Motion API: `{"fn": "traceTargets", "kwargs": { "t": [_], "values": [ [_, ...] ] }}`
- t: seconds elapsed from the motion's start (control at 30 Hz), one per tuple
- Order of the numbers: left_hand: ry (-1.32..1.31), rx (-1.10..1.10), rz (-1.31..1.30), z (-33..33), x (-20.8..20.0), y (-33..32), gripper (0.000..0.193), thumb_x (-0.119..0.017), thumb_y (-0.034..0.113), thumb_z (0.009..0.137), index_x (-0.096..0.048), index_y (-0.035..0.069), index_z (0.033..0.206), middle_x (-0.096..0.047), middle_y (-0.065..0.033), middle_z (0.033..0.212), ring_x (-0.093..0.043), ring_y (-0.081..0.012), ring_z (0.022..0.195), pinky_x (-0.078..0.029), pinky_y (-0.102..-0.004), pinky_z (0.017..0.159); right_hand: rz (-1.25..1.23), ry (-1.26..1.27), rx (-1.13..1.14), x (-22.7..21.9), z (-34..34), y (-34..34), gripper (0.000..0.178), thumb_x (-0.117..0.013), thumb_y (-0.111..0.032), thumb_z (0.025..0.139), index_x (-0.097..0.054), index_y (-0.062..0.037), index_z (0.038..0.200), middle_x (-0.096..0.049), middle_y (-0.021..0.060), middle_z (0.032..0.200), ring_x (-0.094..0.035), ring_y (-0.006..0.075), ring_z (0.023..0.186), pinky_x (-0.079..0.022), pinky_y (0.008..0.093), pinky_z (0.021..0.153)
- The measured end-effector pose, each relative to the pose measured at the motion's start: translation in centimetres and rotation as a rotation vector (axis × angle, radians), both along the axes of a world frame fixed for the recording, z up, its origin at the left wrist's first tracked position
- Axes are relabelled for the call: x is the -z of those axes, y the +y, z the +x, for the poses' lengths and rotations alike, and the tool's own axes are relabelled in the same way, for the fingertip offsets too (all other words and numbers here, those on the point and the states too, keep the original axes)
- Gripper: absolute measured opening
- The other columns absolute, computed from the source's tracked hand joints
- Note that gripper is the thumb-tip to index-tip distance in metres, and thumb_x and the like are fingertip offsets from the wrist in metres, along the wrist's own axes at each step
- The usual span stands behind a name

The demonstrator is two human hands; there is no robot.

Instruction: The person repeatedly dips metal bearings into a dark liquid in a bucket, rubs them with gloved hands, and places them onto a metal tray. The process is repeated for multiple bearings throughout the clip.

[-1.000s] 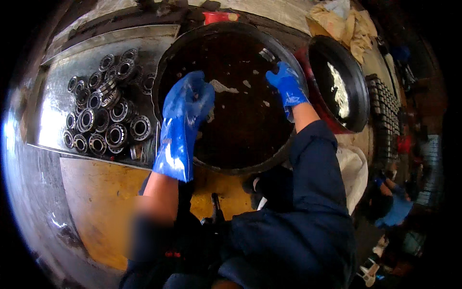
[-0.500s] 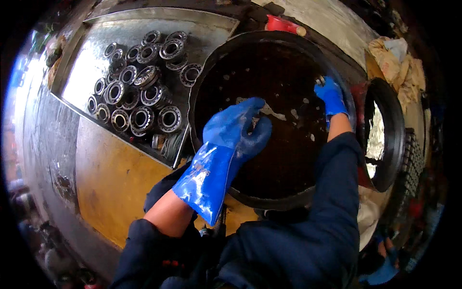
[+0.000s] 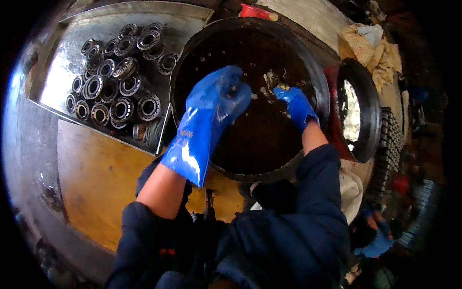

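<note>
From here I can't tell whether left fingers (image 3: 222, 77) or right fingers (image 3: 287, 95) are clamped; bearings (image 3: 126, 69) left of both seem heavy, slick, best gripped around the outside.

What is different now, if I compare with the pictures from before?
Over the round tub, the left hand moved right and the right hand moved left, away from the rim, so closer together. Grasping or release is unclear. The bearings stayed piled in the tray.

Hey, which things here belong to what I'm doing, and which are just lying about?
Likely in the job: your gloved left hand, gloved right hand, round tub, bearings, metal tray.
Probably just lying about: crumpled tan material, red object beyond the tub.
</note>
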State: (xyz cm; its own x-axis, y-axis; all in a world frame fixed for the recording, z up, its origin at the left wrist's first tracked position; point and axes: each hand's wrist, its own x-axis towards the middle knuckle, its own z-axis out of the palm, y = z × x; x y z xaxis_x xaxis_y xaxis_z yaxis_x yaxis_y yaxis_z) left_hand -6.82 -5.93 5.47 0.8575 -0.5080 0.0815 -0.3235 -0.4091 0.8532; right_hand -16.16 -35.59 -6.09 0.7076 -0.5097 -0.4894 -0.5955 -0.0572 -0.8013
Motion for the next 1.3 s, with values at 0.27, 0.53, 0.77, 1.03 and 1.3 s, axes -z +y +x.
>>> {"fn": "traceTargets", "kwargs": {
  "t": [0.27,0.53,0.77,1.03,1.3],
  "values": [
    [0.027,0.016,-0.271,1.1,2.1,0.9,0.045,-0.079,0.031,0.092,-0.069,0.006,0.127,-0.075,-0.0139,0.109,-0.072,-0.0195,0.099,-0.057,-0.0331,0.09,-0.129,0.29,-0.176,3.1,-6.8,4.9,0.042,-0.076,-0.036,0.091,-0.075,-0.0034,0.117,-0.075,0.005,0.106,-0.066,0.0175,0.1,-0.048,0.035,0.094],
    [-0.084,0.063,-0.39,0.7,0.7,3.6,0.051,-0.074,0.043,0.095,-0.068,0.009,0.132,-0.072,-0.0119,0.119,-0.069,-0.0243,0.112,-0.053,-0.0359,0.099,0.102,0.086,-0.214,3.7,-11.8,10.8,0.047,-0.073,-0.036,0.094,-0.071,-0.0021,0.126,-0.073,0.0089,0.119,-0.066,0.0212,0.109,-0.047,0.0355,0.099],
    [0.395,0.089,-0.352,-0.4,-3.8,5.8,0.042,-0.066,0.032,0.101,-0.062,0.004,0.132,-0.07,-0.0139,0.115,-0.068,-0.0216,0.099,-0.056,-0.0365,0.086,0.063,0.19,-0.412,1.9,-11.1,14.3,0.051,-0.074,-0.036,0.09,-0.069,-0.0019,0.128,-0.074,0.0099,0.119,-0.066,0.0221,0.11,-0.047,0.0364,0.101],
    [0.388,0.119,-0.355,-0.3,-4.4,5.4,0.049,-0.072,0.038,0.096,-0.064,0.001,0.127,-0.071,-0.0147,0.106,-0.068,-0.023,0.091,-0.055,-0.0363,0.078,-0.318,0.112,-0.301,3.8,-13.7,15.0,0.045,-0.077,-0.04,0.079,-0.075,-0.007,0.11,-0.077,0.0162,0.103,-0.073,0.0313,0.097,-0.055,0.0429,0.089],
    [0.032,0.095,-0.395,0.4,-0.5,4.9,0.048,-0.073,0.039,0.096,-0.066,0.004,0.128,-0.071,-0.0123,0.111,-0.067,-0.0214,0.102,-0.053,-0.0351,0.09,-0.18,0.193,-0.26,7.3,-11.8,14.1,0.053,-0.083,-0.019,0.081,-0.067,-0.0024,0.129,-0.074,0.0089,0.113,-0.069,0.021,0.105,-0.054,0.0387,0.092]
  ]
}}
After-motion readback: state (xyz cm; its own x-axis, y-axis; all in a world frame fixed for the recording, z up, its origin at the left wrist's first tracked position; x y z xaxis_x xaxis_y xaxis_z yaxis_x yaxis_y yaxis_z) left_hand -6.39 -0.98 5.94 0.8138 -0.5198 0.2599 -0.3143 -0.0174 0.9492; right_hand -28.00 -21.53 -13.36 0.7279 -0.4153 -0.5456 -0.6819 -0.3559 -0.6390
